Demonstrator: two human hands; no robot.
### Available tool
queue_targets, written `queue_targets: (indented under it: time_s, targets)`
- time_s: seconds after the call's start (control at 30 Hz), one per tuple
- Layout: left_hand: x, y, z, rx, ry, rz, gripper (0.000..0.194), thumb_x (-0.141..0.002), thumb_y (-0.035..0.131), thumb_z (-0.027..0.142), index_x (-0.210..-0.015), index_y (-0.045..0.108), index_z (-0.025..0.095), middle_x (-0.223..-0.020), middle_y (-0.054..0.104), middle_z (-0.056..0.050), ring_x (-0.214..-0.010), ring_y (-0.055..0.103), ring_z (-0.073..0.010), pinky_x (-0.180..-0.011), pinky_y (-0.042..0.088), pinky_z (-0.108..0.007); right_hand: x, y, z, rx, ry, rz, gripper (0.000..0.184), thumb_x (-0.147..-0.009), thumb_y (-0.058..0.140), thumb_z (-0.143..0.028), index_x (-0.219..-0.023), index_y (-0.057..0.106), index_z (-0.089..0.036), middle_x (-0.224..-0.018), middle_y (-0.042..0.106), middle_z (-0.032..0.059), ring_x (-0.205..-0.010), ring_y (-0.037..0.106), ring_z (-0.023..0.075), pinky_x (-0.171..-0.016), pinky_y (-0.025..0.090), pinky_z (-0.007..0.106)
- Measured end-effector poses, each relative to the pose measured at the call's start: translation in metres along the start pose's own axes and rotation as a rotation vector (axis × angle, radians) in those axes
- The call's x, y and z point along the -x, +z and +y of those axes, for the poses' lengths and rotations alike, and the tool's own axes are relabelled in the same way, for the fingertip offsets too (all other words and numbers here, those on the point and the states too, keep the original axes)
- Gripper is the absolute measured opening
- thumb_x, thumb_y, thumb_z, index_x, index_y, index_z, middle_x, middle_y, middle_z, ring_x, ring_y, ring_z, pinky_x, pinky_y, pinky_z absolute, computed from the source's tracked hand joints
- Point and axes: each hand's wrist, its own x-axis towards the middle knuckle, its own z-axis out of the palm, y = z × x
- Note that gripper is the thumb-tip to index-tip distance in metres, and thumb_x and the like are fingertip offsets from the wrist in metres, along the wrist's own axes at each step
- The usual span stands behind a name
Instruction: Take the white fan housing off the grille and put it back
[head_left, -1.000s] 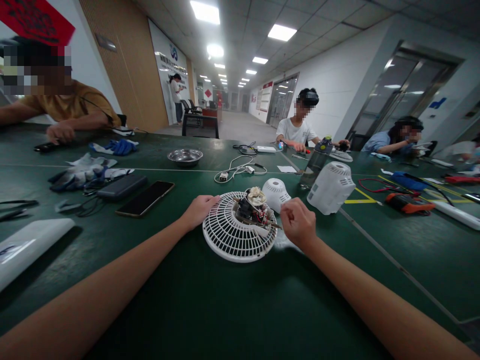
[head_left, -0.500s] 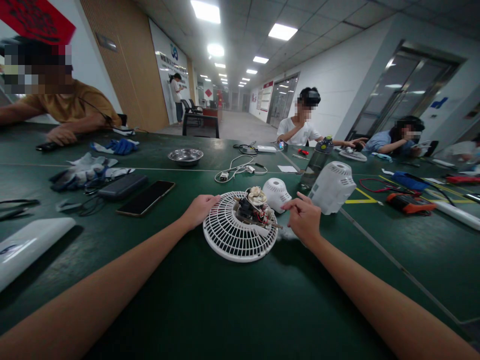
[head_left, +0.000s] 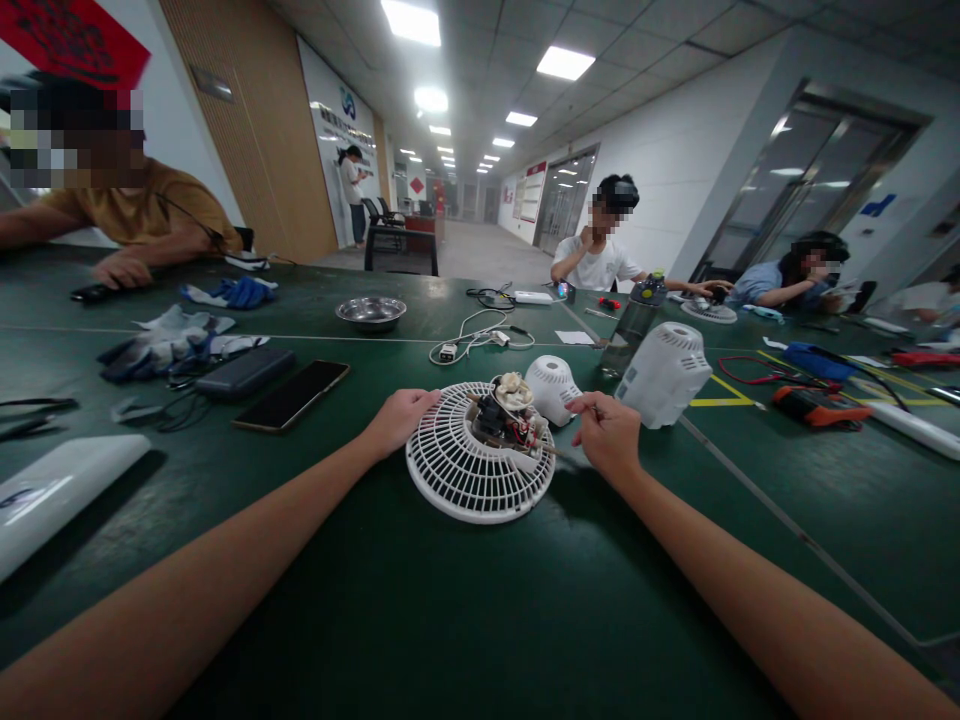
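A round white fan grille (head_left: 450,480) lies on the green table in front of me. My left hand (head_left: 401,422) has its fingers closed on the grille's left rim. On the grille sits an exposed fan motor (head_left: 501,418) with wires and a pale gear housing on top. My right hand (head_left: 609,438) is to the right of the motor, its fingers curled together in a pinch. What is between them, if anything, I cannot make out. A white rounded cover (head_left: 553,388) stands just behind the fingertips, and a larger white plastic housing (head_left: 669,375) is beyond the hand.
A water bottle (head_left: 631,325) stands by the housing. Behind the grille are a white cable (head_left: 469,345) and a metal bowl (head_left: 371,313). A phone (head_left: 292,395), black case (head_left: 246,372) and gloves (head_left: 169,340) lie left; an orange meter (head_left: 821,405) lies right. Other people sit around the table.
My right hand's fingers have drawn in from a pointing shape to a tighter pinch. My left hand and the grille stay where they were.
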Motion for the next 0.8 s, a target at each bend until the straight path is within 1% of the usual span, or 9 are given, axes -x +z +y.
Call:
queue_targets:
  time_s: [0.03,0.1,0.17,0.23,0.33,0.47,0.67,0.73,0.8]
  targets:
    - [0.0,0.0,0.001,0.003,-0.005,-0.003,0.04,-0.077,0.063,0.057,-0.071,0.068,0.017,-0.061,0.065,-0.001,-0.063,0.061,-0.0203,-0.058,0.043,-0.03,-0.001,0.0,0.0,-0.027,0.026,-0.008,0.021,-0.08,0.048,-0.015,-0.076,0.068,-0.02,-0.07,0.072,0.0,-0.044,0.06,0.013,-0.052,0.047,0.027]
    - [0.001,0.0,0.001,0.012,-0.009,-0.011,0.04,-0.077,0.063,0.057,-0.071,0.068,0.017,-0.062,0.066,-0.001,-0.062,0.061,-0.0201,-0.058,0.043,-0.03,-0.003,0.0,0.0,-0.043,0.026,-0.021,0.021,-0.08,0.048,-0.014,-0.077,0.068,-0.02,-0.064,0.069,-0.0014,-0.05,0.063,0.0137,-0.057,0.047,0.026]
    - [0.0,0.001,0.0,0.02,0.0,-0.012,0.041,-0.076,0.063,0.057,-0.071,0.068,0.017,-0.063,0.066,-0.001,-0.063,0.061,-0.0202,-0.059,0.043,-0.03,-0.005,-0.001,0.003,-0.018,-0.005,-0.028,0.023,-0.076,0.047,-0.011,-0.072,0.067,-0.02,-0.063,0.068,-0.0009,-0.06,0.065,0.0149,-0.066,0.047,0.027]
    - [-0.001,0.001,-0.001,0.026,0.013,-0.007,0.041,-0.076,0.064,0.058,-0.07,0.068,0.017,-0.063,0.066,-0.001,-0.063,0.061,-0.0206,-0.059,0.043,-0.03,-0.006,-0.001,0.007,0.014,-0.017,-0.033,0.023,-0.07,0.045,-0.007,-0.066,0.064,-0.02,-0.067,0.068,0.0004,-0.065,0.063,0.0151,-0.067,0.045,0.027]
    - [-0.002,0.001,-0.002,0.028,0.009,-0.007,0.041,-0.075,0.064,0.058,-0.07,0.068,0.017,-0.062,0.066,-0.001,-0.064,0.061,-0.021,-0.059,0.043,-0.031,-0.007,0.001,0.013,-0.034,0.021,-0.046,0.024,-0.059,0.041,-0.005,-0.064,0.059,-0.02,-0.063,0.062,-0.0005,-0.06,0.057,0.0141,-0.062,0.042,0.026]
    - [-0.003,-0.001,-0.004,0.017,-0.006,-0.02,0.043,-0.075,0.063,0.059,-0.074,0.07,0.017,-0.065,0.067,-0.002,-0.066,0.062,-0.0215,-0.06,0.043,-0.031,-0.007,0.002,0.015,-0.155,0.089,-0.078,0.028,-0.053,0.039,-0.006,-0.068,0.058,-0.02,-0.057,0.057,-0.0031,-0.054,0.052,0.013,-0.057,0.04,0.025]
    - [-0.006,-0.002,-0.008,-0.008,-0.001,-0.061,0.048,-0.079,0.058,0.062,-0.081,0.07,0.016,-0.069,0.069,-0.003,-0.068,0.063,-0.0217,-0.062,0.044,-0.031,-0.009,0.002,0.011,-0.14,0.133,-0.145,0.03,-0.05,0.04,-0.007,-0.071,0.058,-0.019,-0.053,0.054,-0.0046,-0.051,0.049,0.0127,-0.054,0.035,0.024]
    - [-0.005,-0.002,-0.007,0.001,-0.006,-0.05,0.046,-0.078,0.059,0.061,-0.079,0.07,0.016,-0.067,0.068,-0.003,-0.067,0.063,-0.0218,-0.062,0.044,-0.031,-0.009,0.002,0.013,-0.129,0.142,-0.144,0.03,-0.051,0.04,-0.008,-0.071,0.059,-0.019,-0.054,0.055,-0.0043,-0.051,0.049,0.0132,-0.055,0.036,0.024]
    - [-0.003,-0.001,-0.005,0.009,-0.005,-0.037,0.044,-0.077,0.061,0.059,-0.076,0.07,0.016,-0.066,0.068,-0.002,-0.067,0.063,-0.0217,-0.061,0.044,-0.031,-0.009,0.002,0.015,-0.091,0.126,-0.105,0.028,-0.054,0.041,-0.008,-0.073,0.059,-0.02,-0.057,0.057,-0.0036,-0.055,0.052,0.0145,-0.058,0.04,0.026]
